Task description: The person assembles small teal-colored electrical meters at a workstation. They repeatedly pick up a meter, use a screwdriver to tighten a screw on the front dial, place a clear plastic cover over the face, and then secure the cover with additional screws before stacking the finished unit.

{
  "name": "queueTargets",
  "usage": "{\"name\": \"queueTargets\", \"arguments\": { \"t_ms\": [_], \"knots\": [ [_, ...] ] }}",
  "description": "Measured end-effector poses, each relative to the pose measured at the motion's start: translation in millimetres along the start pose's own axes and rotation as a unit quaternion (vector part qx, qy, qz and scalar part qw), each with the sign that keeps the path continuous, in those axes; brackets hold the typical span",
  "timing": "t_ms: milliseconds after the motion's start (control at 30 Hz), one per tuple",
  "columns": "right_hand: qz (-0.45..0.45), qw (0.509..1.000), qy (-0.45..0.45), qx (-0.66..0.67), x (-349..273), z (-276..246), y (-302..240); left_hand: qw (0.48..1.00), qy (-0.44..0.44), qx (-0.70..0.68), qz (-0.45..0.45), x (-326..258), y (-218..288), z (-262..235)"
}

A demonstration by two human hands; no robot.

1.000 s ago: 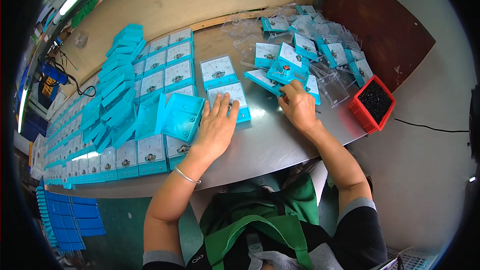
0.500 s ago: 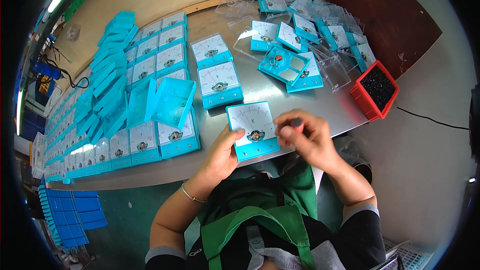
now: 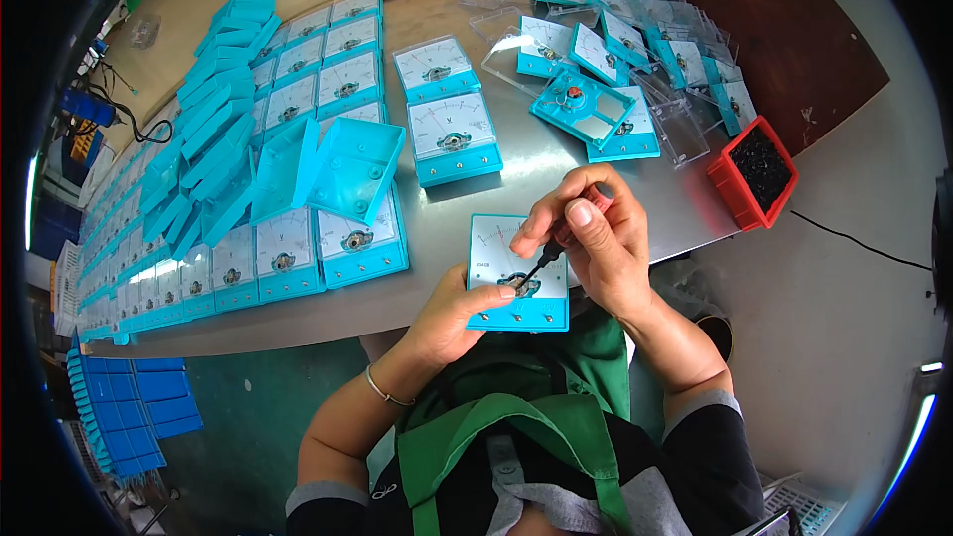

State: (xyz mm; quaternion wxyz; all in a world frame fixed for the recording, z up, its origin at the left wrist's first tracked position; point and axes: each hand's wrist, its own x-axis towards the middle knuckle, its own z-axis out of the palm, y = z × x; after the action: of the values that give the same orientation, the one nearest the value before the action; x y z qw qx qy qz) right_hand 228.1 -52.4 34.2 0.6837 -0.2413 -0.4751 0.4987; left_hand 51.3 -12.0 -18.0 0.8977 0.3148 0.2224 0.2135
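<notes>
Just past the front table edge, my left hand (image 3: pixel 445 318) grips a voltmeter panel (image 3: pixel 488 246) with a white dial and turquoise frame. Its thumb lies on the front, beside the metal movement (image 3: pixel 523 285) in the dial's lower part. A screwdriver (image 3: pixel 552 252) with a red handle and dark shaft is in my right hand (image 3: pixel 611 248), fingers closed around the handle. The shaft slants down to the left, its tip at the movement; whether it sits on a screw is too small to tell. Two finished-looking meters with clear covers (image 3: pixel 452 129) stand beyond my hands.
Rows of meters (image 3: pixel 288 238) fill the table's left side, with open turquoise cases (image 3: pixel 357 169) stacked on them. Loose panels (image 3: pixel 543 45) and clear covers (image 3: pixel 680 134) are heaped at the back right. A red bin (image 3: pixel 730 194) of small black parts stands at the right edge.
My right hand has turned the screwdriver and brought its tip down to the movement. My left thumb has moved closer to the movement. The view has shifted slightly.
</notes>
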Motion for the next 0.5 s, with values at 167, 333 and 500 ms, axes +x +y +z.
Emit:
{"name": "queueTargets", "arguments": {
  "t_ms": [167, 333, 500],
  "knots": [
    [0.011, 0.999, 0.036, 0.028, -3.3, -2.9, -5.5, 0.999, -0.025, 0.012, -0.017, 0.7, -0.5, 1.7],
    [-0.002, 0.998, 0.024, 0.05, -7.4, -11.2, -6.3, 0.999, -0.023, 0.032, -0.012, 3.4, -3.1, 4.1],
    [0.021, 0.999, 0.017, 0.046, -14.8, -21.0, -8.6, 0.991, -0.023, 0.131, -0.009, 2.6, -2.1, 14.5]
  ]
}}
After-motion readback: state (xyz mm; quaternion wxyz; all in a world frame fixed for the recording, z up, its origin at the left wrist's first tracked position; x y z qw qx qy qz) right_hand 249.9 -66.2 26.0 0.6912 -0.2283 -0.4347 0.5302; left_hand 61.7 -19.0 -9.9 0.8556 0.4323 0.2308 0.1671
